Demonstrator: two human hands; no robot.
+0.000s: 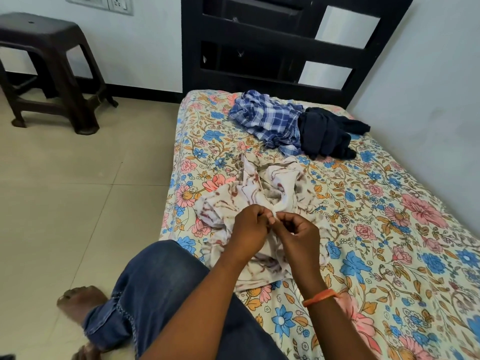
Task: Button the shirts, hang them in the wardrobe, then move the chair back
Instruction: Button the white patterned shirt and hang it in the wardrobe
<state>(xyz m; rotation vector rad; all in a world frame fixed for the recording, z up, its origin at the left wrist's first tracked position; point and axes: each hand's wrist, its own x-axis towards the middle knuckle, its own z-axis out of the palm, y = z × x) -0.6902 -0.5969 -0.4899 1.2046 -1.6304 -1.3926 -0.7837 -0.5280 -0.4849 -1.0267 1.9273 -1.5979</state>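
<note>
Both hands, left hand (248, 224) and right hand (298, 233), are pinching the white shirt's (259, 188) front edge together; it's lying crumpled near the bed's (389, 229) left edge.

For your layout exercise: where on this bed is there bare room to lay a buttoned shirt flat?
Free: the bedsheet right of the white printed shirt, up to the wall. Crowded: by the headboard, where the checked shirt and dark garment lie.

Bright, even indoor light, soft faint shadows, mild sheen on the floor tiles (65, 178), wide-angle bending at the edges (headboard (285, 48) visibly leaning), slight overall softness
</note>
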